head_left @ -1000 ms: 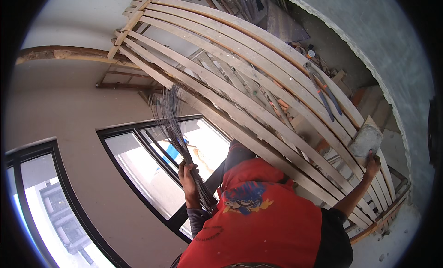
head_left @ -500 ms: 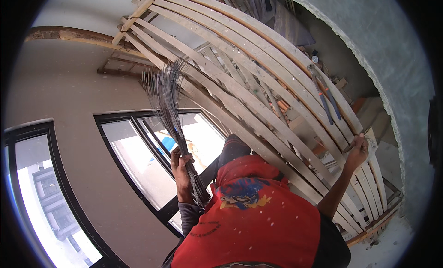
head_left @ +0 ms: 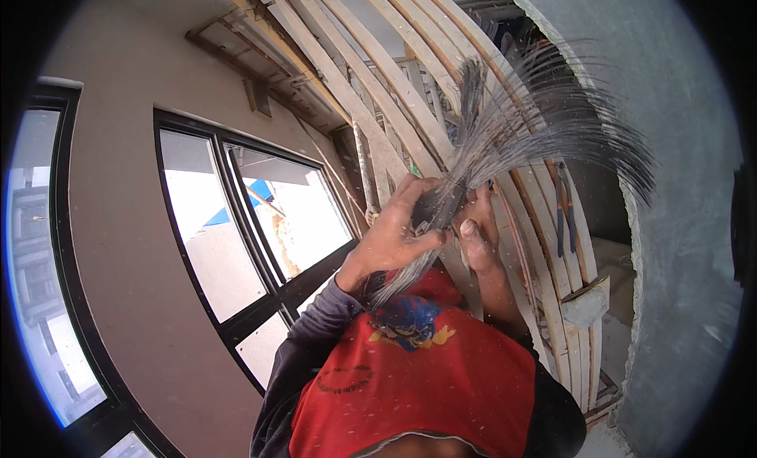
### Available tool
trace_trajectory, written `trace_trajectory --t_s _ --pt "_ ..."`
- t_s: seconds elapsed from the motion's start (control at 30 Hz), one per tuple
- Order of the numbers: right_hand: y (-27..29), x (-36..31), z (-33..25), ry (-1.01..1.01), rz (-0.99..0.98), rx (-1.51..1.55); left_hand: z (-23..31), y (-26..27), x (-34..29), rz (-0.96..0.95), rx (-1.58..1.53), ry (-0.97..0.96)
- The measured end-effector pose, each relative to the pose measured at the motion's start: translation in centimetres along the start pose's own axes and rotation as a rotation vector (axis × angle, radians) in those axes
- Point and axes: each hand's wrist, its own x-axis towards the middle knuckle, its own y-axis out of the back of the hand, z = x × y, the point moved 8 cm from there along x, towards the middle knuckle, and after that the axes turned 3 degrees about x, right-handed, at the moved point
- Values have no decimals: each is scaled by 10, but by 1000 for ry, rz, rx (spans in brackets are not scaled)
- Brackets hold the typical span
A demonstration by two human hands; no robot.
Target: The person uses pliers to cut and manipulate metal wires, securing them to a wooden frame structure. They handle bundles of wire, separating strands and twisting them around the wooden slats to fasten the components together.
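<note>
A bundle of thin grey metal wires (head_left: 544, 123) is held in front of my chest, its loose ends fanning out to the upper right. Around its lower part my left hand (head_left: 394, 236) is closed, the thumb pressed along the strands. My right hand (head_left: 481, 233) is closed at the gathered neck of the bundle, fingers partly behind the wires. The short tail of the bundle points down past my left palm toward my red top. Beyond the wires, pincers (head_left: 561, 214) with blue and orange handles hang on a wooden slat.
Long wooden slats (head_left: 418, 87) stretch ahead, with gaps between them. A rough-edged grey wall (head_left: 678, 245) rises on the right. Black-framed windows (head_left: 260, 214) stand at the left. A pale flat piece (head_left: 587, 304) rests on the slats at the lower right.
My right hand has left the slats and come over to the bundle. The wires have swung from upright at the left to the middle, fanning rightward. My view has turned too.
</note>
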Motion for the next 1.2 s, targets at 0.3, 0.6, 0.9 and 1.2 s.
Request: trace_trajectory --t_s 0.3,0.6,0.9,1.2 --pt "-2 22 -15 -80 402 -162 -9 -5 19 -76 50 -144" --pt "-64 94 -19 -50 -7 -626 -35 40 31 154 -31 41" --pt "-110 65 -24 63 -349 -1073 -88 160 35 378 -1033 37" --pt "-126 58 10 -34 -565 -995 -142 170 -4 566 -1092 147"
